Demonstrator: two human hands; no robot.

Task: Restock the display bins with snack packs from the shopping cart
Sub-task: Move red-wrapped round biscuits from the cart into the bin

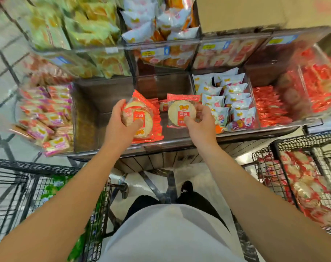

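At frame centre, over the near-empty middle bin [111, 103], the left hand [121, 121] grips a small stack of red-edged cracker packs [142, 118] and the right hand [202, 121] pinches a single pack [181, 112]: light, crinkly, slippery, probably brittle, best held by their edges.

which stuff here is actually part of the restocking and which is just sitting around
Part of the job:
- left hand gripping a stack of red rice cracker packs
- right hand pinching a single cracker pack
- middle bin
- cart of matching packs

Just sitting there:
- white packs
- pink packs
- green packs
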